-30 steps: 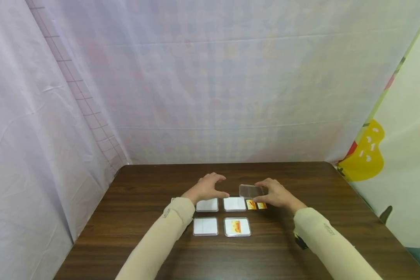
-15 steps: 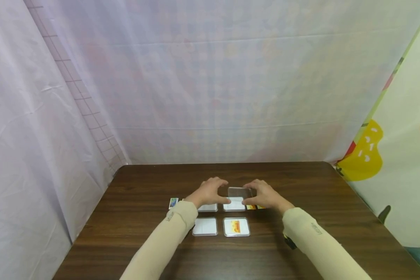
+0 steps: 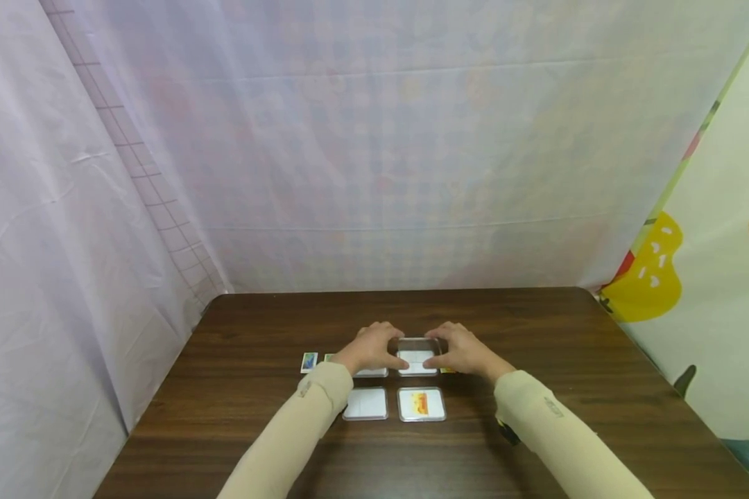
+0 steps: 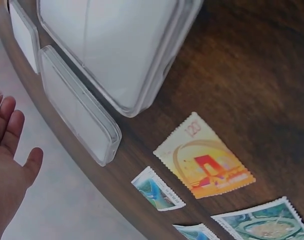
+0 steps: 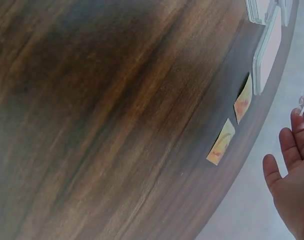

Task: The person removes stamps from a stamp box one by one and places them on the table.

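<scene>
A clear plastic lid is held by both hands over the back right stamp case, which has a white insert. My left hand grips the lid's left edge, and my right hand pinches its right edge. Transparent plastic shows at the fingertips in both wrist views. Whether the lid touches the case cannot be told. Nearer me, a case holds an orange stamp. To its left lies a case with a plain white insert.
Another white case lies partly behind the left hand. Loose on the brown table are a blue stamp, an orange stamp and a green one. Two orange stamps lie right of the cases, one nearer.
My right hand has brought the clear lid leftward and lower, from above the orange stamps to over the back right case. My left hand has come to the lid's left edge.
</scene>
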Demonstrator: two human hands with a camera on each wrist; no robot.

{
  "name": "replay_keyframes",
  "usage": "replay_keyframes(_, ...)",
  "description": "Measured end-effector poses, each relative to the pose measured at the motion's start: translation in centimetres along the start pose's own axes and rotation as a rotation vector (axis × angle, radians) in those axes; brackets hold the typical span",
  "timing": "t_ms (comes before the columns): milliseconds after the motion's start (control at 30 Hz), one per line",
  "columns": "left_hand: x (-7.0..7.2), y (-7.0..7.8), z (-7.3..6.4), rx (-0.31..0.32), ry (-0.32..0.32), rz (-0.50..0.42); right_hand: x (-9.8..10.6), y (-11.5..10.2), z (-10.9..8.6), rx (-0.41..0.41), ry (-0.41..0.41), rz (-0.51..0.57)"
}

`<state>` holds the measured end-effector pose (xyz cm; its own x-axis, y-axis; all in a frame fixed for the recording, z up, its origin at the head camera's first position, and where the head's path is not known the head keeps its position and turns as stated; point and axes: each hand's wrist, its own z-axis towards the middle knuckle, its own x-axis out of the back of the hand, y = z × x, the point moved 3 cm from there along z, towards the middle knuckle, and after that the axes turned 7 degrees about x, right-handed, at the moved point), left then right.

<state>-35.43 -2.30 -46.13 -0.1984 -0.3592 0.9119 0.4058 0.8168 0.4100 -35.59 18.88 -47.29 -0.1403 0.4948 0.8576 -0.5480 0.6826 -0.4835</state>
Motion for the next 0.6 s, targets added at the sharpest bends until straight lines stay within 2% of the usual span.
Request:
replay_keyframes(267, -0.22, -0.06, -0.23, -0.013, 0.009, 0.004, -0.26, -0.10, 0.04, 0.021, -0.011, -0.003)
replay_keyframes(600, -0.74, -0.42, -0.30, 0.000, 0.003, 0.005, -0.84, 0.35, 0.01, -0.004, -0.052, -0.004)
